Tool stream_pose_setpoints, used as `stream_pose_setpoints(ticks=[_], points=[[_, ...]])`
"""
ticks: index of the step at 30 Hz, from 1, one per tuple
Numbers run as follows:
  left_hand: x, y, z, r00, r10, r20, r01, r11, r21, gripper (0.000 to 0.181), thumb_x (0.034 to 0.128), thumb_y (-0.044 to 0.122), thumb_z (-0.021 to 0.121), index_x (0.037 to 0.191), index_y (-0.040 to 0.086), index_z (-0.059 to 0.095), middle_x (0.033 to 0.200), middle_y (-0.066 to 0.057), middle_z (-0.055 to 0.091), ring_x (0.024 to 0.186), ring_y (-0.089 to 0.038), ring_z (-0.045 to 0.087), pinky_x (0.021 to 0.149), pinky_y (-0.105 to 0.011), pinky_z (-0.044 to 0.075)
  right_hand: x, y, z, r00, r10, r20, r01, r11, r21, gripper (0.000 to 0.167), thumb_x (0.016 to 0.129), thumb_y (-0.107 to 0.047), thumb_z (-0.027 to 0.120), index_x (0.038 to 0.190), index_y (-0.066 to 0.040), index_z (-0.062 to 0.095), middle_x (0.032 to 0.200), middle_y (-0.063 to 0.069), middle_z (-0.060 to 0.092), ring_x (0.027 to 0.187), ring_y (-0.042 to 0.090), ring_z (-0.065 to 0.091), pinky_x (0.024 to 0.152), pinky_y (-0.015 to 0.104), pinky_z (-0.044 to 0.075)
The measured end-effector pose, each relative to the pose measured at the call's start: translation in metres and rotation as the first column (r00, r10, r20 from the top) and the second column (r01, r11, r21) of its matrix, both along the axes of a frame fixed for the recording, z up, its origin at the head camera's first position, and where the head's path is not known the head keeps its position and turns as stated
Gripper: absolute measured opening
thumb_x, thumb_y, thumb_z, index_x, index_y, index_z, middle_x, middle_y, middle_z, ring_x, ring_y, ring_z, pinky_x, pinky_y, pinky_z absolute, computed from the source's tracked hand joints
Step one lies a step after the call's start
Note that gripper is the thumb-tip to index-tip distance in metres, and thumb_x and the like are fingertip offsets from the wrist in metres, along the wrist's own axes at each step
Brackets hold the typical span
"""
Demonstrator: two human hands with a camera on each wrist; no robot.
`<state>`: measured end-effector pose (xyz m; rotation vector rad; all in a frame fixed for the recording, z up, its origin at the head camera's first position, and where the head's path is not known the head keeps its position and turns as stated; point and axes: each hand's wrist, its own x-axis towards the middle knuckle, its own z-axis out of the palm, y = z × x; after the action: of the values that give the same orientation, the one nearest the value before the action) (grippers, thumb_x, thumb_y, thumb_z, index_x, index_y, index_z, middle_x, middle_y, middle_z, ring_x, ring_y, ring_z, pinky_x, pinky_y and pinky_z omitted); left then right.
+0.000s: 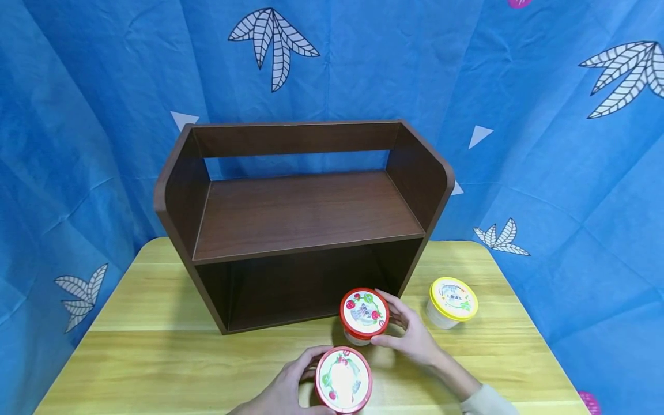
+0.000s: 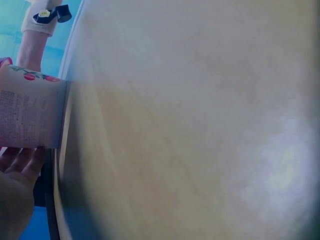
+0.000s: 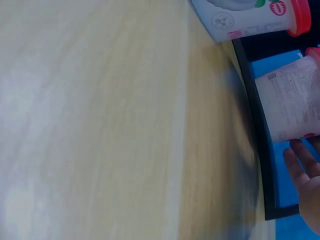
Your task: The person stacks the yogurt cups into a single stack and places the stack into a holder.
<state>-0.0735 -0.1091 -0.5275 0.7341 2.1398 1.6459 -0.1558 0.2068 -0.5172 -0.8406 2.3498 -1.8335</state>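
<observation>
Two tubs, one to each hand! The left hand (image 1: 284, 389) curls thumb and fingers round the near red-lidded tub (image 1: 343, 380), toward the bench's near edge. Just beyond it, the right hand (image 1: 415, 337) takes the far red-lidded tub (image 1: 365, 313) by its right side, thumb and fingers bent about it, right by the lower front edge of the dark wooden shelf unit (image 1: 311, 213). Handling both tubs at once looks like the step in hand; whether either is off the bench (image 1: 129, 369), I can't tell. Over toward the bench's right edge, the yellow-lidded tub (image 1: 452, 300) stands untouched. The next move seems to call for steady grips and care that those red rims, so near each other, don't knock.
</observation>
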Motion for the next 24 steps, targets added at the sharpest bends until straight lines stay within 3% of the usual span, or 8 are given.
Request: stream_pose_setpoints(ticks=[7, 17, 24], points=[[0.001, 0.000, 0.000, 1.000, -0.004, -0.023, 0.005, 1.000, 0.018, 0.088, 0.0847, 0.027, 0.091, 0.156, 0.025, 0.039, 0.155, -0.009, 0.056, 0.136, -0.007, 0.059, 0.113, -0.020, 0.050, 0.002, 0.011, 0.005, 0.999, -0.021, -0.044, 0.020, 1.000, -0.017, 0.086, 0.083, 0.005, 0.083, 0.158, -0.004, 0.042, 0.146, -0.005, 0.066, 0.125, -0.001, 0.063, 0.101, 0.019, 0.055], [0.001, 0.000, 0.001, 1.000, -0.003, 0.013, 0.003, 1.000, 0.004, 0.084, 0.0862, 0.029, 0.089, 0.155, 0.028, 0.040, 0.155, -0.008, 0.056, 0.136, -0.006, 0.058, 0.113, -0.018, 0.049, 0.005, 0.023, 0.015, 0.998, -0.013, -0.069, 0.011, 1.000, -0.025, 0.088, 0.083, 0.010, 0.080, 0.160, -0.002, 0.039, 0.148, -0.008, 0.064, 0.128, 0.000, 0.063, 0.103, 0.018, 0.055], [0.001, 0.000, -0.001, 1.000, -0.005, -0.020, 0.006, 1.000, 0.023, 0.087, 0.0849, 0.027, 0.091, 0.156, 0.021, 0.040, 0.155, -0.011, 0.056, 0.135, -0.005, 0.059, 0.113, -0.020, 0.050, 0.014, 0.023, 0.031, 0.997, 0.001, -0.081, -0.005, 0.999, -0.051, 0.087, 0.083, 0.012, 0.079, 0.159, 0.001, 0.038, 0.149, -0.011, 0.064, 0.129, 0.000, 0.062, 0.104, 0.016, 0.052]])
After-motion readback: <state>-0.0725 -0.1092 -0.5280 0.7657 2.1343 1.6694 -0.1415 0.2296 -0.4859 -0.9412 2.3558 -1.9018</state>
